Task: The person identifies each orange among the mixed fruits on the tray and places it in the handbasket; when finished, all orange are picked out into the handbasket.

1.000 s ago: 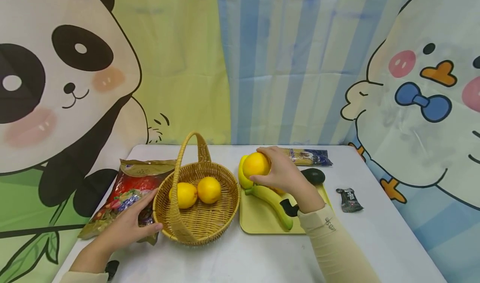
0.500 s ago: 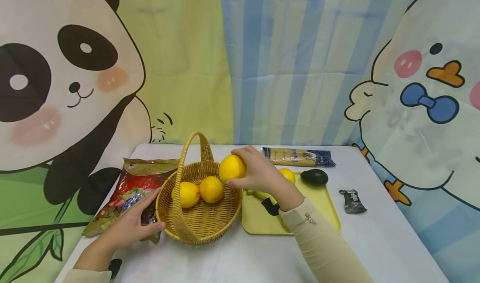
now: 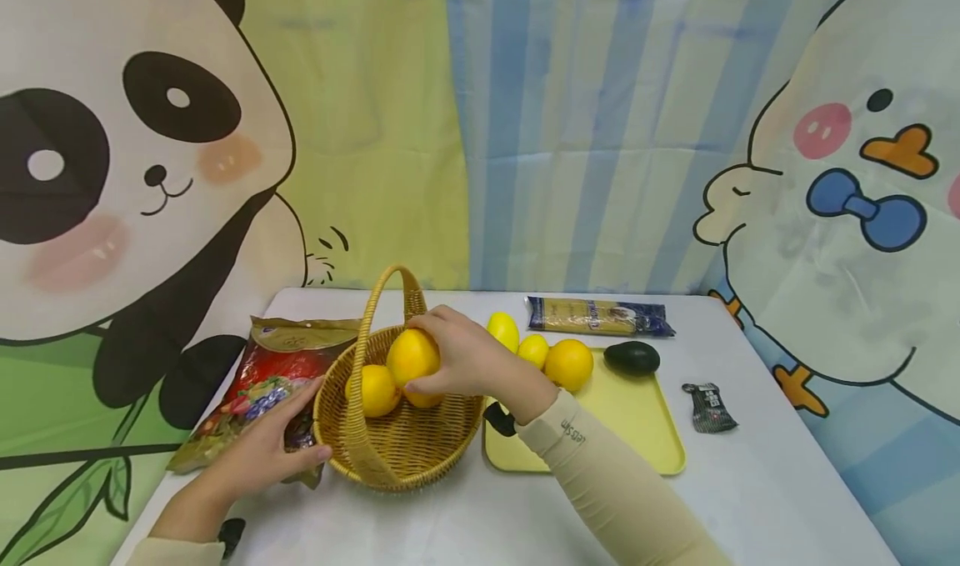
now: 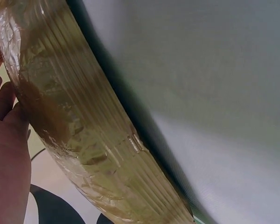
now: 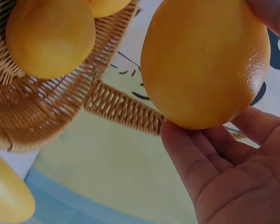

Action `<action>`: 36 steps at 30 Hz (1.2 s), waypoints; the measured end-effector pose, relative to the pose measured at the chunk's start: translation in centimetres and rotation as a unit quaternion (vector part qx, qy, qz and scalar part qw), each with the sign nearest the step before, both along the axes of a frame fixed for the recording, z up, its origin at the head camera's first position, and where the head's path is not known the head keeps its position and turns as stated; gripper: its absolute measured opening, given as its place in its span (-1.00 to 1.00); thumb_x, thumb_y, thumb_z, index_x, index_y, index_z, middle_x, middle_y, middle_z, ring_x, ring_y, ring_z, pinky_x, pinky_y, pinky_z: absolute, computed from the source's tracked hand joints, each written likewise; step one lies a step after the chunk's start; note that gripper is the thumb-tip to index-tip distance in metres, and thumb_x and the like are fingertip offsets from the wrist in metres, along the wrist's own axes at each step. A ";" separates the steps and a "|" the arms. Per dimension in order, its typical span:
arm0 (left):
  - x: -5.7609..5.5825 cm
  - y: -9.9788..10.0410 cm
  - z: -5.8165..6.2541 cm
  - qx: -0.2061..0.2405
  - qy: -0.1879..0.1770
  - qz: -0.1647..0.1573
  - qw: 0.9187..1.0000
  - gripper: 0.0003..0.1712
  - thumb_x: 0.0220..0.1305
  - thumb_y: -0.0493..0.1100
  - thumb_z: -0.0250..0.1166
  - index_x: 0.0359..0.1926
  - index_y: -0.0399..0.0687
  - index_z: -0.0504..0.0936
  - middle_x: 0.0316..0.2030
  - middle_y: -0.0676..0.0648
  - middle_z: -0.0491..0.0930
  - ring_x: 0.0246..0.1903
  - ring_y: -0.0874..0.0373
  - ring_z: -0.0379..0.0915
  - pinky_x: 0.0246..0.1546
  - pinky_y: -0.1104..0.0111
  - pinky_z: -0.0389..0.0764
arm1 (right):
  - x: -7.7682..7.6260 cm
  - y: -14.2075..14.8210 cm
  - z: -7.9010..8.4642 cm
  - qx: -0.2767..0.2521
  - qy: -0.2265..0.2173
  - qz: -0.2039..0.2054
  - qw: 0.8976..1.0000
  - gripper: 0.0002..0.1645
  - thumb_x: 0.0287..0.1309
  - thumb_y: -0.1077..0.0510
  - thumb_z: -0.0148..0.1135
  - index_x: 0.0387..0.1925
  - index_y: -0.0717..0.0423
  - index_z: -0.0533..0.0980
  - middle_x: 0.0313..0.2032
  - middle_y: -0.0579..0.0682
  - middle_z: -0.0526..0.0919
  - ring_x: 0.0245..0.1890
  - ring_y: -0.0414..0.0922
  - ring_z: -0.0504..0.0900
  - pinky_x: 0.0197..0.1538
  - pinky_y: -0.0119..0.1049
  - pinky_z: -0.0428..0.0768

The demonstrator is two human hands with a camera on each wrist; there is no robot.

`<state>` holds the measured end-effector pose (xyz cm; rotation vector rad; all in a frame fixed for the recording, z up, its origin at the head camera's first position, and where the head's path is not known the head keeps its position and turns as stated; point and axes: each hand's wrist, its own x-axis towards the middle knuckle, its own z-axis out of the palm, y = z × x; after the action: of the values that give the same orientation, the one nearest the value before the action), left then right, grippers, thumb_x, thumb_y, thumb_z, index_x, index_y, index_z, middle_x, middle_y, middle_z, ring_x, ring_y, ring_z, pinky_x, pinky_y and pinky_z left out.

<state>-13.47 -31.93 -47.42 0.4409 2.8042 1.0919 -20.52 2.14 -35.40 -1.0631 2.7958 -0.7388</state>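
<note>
My right hand (image 3: 474, 358) pinches an orange (image 3: 412, 356) between thumb and fingertips, over the wicker basket (image 3: 408, 466). In the right wrist view the fingertips (image 5: 177, 137) touch the held orange's underside. Two more oranges lie in the basket; one (image 3: 375, 393) shows at the left, and the other is mostly hidden behind the held one. My left hand (image 3: 255, 449) rests against the basket's left side, fingers extended and thumb apart at the front rim. Beside that hand lies a red and gold snack bag (image 3: 281, 362), its gold underside filling much of the left wrist view.
Right of the basket, a yellow tray (image 3: 637, 433) bears an orange (image 3: 568, 366), an avocado (image 3: 632, 358) and yellow fruits (image 3: 502, 331). A long pasta packet (image 3: 600, 316) lies behind it. At the far right is a small black packet (image 3: 709, 408). The basket's tall handle (image 3: 367, 324) arches upward.
My right hand has carried the orange leftward from above the tray to over the basket. The left hand stays at the basket's side.
</note>
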 end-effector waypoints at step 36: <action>0.4 0.2 0.1 -0.015 -0.002 0.014 1.000 0.20 0.24 0.23 0.49 0.70 0.21 -0.03 0.61 -0.30 0.15 0.52 -0.52 0.09 0.24 -0.59 0.26 | 1.3 -8.0 -4.0 0.152 0.060 0.167 0.972 -0.18 0.06 -0.22 0.52 0.33 -0.06 0.54 0.31 -0.24 0.57 0.32 -0.28 0.51 0.39 -0.61 0.41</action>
<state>-13.09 -31.70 -47.27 0.3981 2.8284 1.0530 -19.23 -5.82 -39.45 -1.4973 2.5987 -0.2098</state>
